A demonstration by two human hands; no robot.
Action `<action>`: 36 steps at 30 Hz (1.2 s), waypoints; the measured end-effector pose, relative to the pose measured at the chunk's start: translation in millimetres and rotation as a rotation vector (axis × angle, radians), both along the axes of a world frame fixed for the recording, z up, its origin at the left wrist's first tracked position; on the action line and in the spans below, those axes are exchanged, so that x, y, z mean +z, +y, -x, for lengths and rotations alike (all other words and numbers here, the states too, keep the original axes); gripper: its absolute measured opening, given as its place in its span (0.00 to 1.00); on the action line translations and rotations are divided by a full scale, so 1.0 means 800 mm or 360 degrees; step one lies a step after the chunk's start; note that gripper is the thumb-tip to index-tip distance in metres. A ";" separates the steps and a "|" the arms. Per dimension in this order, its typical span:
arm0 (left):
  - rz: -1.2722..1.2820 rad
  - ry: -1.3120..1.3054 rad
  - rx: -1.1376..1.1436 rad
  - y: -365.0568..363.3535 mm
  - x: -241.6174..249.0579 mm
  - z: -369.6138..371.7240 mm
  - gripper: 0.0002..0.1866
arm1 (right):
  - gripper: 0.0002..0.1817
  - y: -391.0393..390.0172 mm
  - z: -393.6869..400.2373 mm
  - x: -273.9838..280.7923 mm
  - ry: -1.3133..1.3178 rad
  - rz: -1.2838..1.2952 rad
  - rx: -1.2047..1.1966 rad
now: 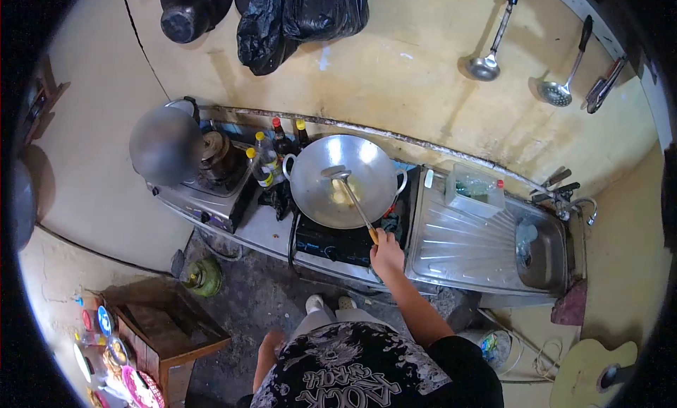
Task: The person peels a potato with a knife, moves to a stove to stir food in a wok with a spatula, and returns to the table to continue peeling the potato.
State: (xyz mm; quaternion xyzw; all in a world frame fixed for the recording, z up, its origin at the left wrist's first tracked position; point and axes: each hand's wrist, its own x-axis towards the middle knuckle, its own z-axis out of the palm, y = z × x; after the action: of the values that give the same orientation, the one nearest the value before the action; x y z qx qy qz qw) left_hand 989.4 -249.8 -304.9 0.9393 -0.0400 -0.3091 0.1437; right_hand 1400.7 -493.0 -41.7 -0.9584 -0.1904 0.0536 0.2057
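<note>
My right hand (387, 256) is closed round the wooden handle of a metal spatula (358, 205). The spatula reaches into a large two-handled wok (310, 189), its head over a few pale yellowish pieces of food (343, 192) at the bottom. What food this is, I cannot make out. Under the wok is a black gas stove (324, 244). My left hand (271, 342) hangs low beside my body, away from the counter, and its fingers are not clear.
Left of the wok stand several bottles (264, 154) and a second stove (211, 200). On the right is a steel sink (469, 256) with a plastic container (474, 191). A ladle (484, 68) and a skimmer (556, 93) hang on the wall. A green gas cylinder (204, 277) stands on the floor.
</note>
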 end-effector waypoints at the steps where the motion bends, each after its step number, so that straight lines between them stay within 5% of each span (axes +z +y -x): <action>1: -0.0053 -0.0018 0.0049 0.007 0.005 0.002 0.11 | 0.27 0.000 0.000 0.000 0.0009 0.0011 0.0004; 6: -0.0299 -0.0141 0.0309 0.034 0.020 -0.005 0.12 | 0.24 -0.010 0.008 0.007 -0.0174 -0.0187 -0.0041; 9: -0.0238 0.0161 0.0394 0.051 0.013 -0.031 0.13 | 0.23 -0.019 0.014 0.019 -0.0182 -0.0345 -0.0084; 14: -0.0326 -0.0099 0.0156 0.075 -0.022 -0.039 0.13 | 0.22 -0.028 0.028 0.032 -0.0165 -0.0540 -0.0178; 17: -0.0178 -0.0383 0.0285 0.083 -0.045 -0.031 0.12 | 0.22 -0.029 0.036 0.046 -0.0213 -0.0360 -0.0171; 21: -0.0174 -0.0230 0.0735 0.092 -0.084 -0.039 0.11 | 0.22 -0.022 0.033 0.035 -0.0241 -0.0150 -0.0160; 24: -0.0234 -0.0397 0.0635 0.086 -0.088 -0.026 0.11 | 0.23 -0.014 0.022 0.033 -0.0292 -0.0078 -0.0102; 30: -0.0757 0.0017 -0.0737 0.119 -0.060 0.002 0.16 | 0.24 0.012 -0.010 0.020 -0.0391 -0.0115 -0.0022; 36: -0.0472 0.0005 -0.0136 0.107 -0.073 0.021 0.15 | 0.25 0.047 -0.029 0.014 -0.0467 -0.0179 0.0056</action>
State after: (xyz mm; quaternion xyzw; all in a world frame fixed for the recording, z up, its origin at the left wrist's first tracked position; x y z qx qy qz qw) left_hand 972.6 -164.2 -363.3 0.9471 -0.0337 -0.3190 -0.0099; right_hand 1424.2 -455.2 -30.2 -0.9394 -0.2380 -0.0941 0.2279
